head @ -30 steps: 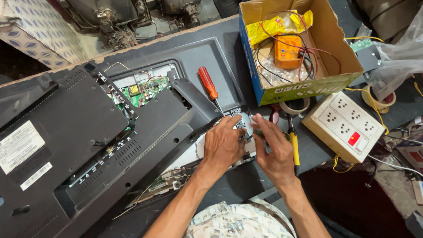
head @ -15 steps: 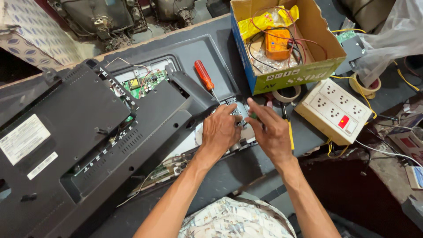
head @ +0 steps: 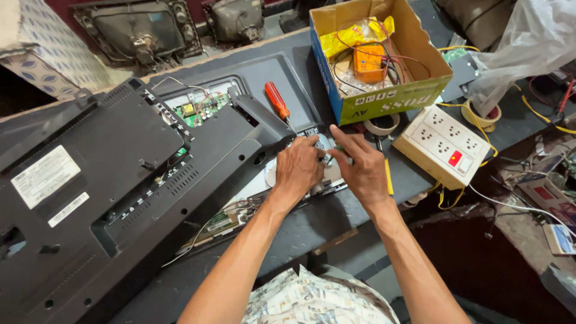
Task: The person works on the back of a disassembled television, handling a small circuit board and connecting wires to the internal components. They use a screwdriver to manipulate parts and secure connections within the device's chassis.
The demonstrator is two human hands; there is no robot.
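Both hands meet over a small metal-framed part [head: 324, 157] at the lower edge of a flat television lying face down, its black back cover [head: 120, 180] lifted and slid off toward nine o'clock. The left hand [head: 298, 170] is curled, fingertips pressed onto the part; whether they actually pinch something cannot be told, since the knuckles hide the tips. The right hand [head: 360, 171] lies half open just at three o'clock of it, index and middle fingers stretched toward the same spot, and no tool shows in its grasp. To do this well, the fingers should probably work slowly and evenly from both sides, steadying the part with one hand while the other eases it, keeping clear of the exposed green circuit board [head: 195, 111] at eleven o'clock. A red-handled screwdriver [head: 277, 100] rests on the panel at twelve o'clock of the hands, near enough to take. Beyond it stands a cardboard box [head: 384, 102] of wires, and a white power strip [head: 447, 144] sits at two o'clock.
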